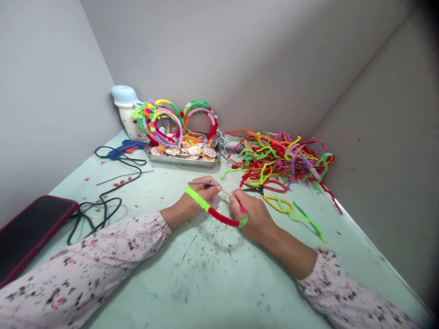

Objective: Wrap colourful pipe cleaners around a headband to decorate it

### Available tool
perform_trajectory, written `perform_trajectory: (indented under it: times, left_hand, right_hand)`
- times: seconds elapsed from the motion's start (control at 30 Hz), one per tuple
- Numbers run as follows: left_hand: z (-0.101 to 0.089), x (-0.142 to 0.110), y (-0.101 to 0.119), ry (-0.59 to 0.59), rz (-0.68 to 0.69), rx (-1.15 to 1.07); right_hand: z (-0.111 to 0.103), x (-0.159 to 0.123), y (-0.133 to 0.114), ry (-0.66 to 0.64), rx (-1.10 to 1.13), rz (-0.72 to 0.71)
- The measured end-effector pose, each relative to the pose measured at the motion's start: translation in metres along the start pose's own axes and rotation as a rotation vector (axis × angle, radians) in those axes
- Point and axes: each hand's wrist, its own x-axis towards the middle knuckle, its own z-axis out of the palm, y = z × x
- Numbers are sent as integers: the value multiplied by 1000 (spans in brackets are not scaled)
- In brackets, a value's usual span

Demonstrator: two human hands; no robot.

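A curved headband [222, 217], wrapped in lime green and red pipe cleaner, is held between my two hands above the table. My left hand [203, 191] is closed on its far side, where a thin bare grey stretch of the band shows. My right hand [252, 210] pinches a pale pink pipe cleaner [226, 192] on the band, near green and magenta wrapping. Fingers partly hide the pinched spot. Close to my right hand lie black scissors [274, 194] with red and yellow handles.
A metal tray [181, 161] holds shells and finished headbands. Many loose pipe cleaners [274, 157] are piled at the right. At the left are a blue glue gun [125, 148] with a looping black cord, a white cup [128, 114] and a phone [30, 233].
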Motion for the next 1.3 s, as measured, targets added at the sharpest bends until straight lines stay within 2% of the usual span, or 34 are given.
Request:
perform_trajectory:
  times: [0.23, 0.57, 0.77, 0.87, 1.1, 1.3]
  left_hand:
    - [3, -3, 13, 42, -50, 85]
    - [1, -3, 8, 73, 6, 140]
    - [5, -3, 8, 112, -45, 80]
    - [6, -3, 7, 134, -5, 3]
    - [4, -5, 7, 44, 87, -14]
    - [4, -6, 12, 68, 75, 41]
  right_hand:
    - [4, 0, 0, 37, -127, -85]
    - [8, -2, 0, 55, -154, -166]
    - [3, 0, -3, 36, -121, -103]
    - [0, 1, -4, 19, -73, -80]
    - [0, 0, -2, 1, 5, -30]
    - [0, -1, -2, 3, 19, -20]
